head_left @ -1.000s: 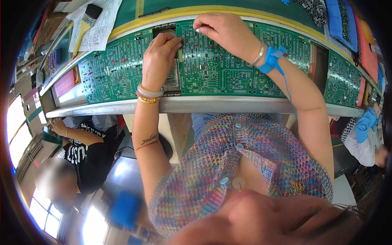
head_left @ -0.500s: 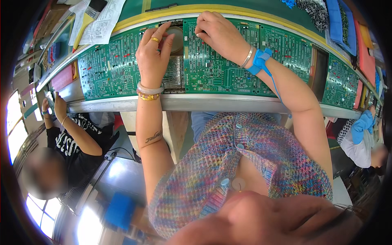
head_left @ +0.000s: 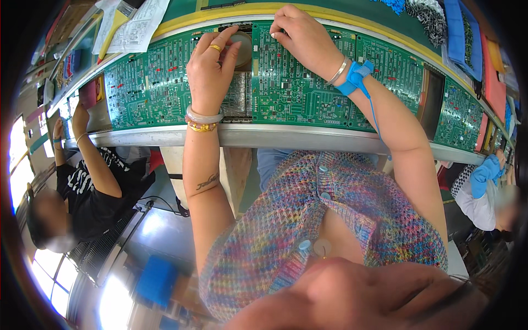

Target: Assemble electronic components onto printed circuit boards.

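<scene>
A green circuit board (head_left: 291, 93) crowded with small components lies in the metal rail in front of me. My right hand (head_left: 303, 41) is above its far left corner, thumb and forefinger pinched together; whatever they hold is too small to make out. My left hand (head_left: 210, 74) is left of the gap beside this board, over the edge of another green circuit board (head_left: 159, 82). Its fingers are bent, with thumb and forefinger apart and nothing visible between them. Just right of those fingertips is a round pale dish (head_left: 245, 49), partly hidden by the hand.
The metal rail (head_left: 286, 136) runs along my front. More boards (head_left: 459, 113) lie to the right past a dark gap. Beyond the yellow strip lie a black component strip (head_left: 223, 6), papers (head_left: 137, 30) and a blue bin (head_left: 462, 38). Co-workers sit at left and right.
My right hand has moved slightly farther away, toward the board's far edge, still pinched. My left hand stays nearly in place. The co-worker at left has shifted their arms.
</scene>
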The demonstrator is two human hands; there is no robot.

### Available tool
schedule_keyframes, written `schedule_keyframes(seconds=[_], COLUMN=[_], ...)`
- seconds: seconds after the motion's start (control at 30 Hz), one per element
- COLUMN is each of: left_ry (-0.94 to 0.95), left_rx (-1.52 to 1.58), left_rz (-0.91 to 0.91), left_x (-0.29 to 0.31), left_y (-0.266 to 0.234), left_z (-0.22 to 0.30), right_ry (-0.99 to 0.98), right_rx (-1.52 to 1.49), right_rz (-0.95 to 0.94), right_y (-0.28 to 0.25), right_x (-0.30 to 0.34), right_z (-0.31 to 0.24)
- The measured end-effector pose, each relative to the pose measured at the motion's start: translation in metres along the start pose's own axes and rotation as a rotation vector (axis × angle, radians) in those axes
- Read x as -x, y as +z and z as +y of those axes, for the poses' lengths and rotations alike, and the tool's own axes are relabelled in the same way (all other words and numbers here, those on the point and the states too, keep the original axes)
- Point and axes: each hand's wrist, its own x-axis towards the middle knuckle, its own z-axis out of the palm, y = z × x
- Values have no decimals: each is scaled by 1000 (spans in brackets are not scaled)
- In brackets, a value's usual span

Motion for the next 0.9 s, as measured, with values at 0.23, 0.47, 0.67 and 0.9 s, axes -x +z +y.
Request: schedule_keyframes(seconds=[0.23, 0.47, 0.67, 0.9], left_ry=[2, 34, -38, -60], left_rx=[15, 13, 17, 76], left_rz=[1, -4, -20, -34], left_x=[2, -3, -1, -9], left_y=[-1, 1, -3, 1], left_z=[-2, -1, 4, 12], right_ry=[97, 64, 59, 303], right_rx=[127, 228, 210, 381], right_rz=[-117, -68, -81, 193], right_y=[14, 15, -10, -120], right_x=[5, 6, 5, -25], right_z=[0, -3, -2, 77])
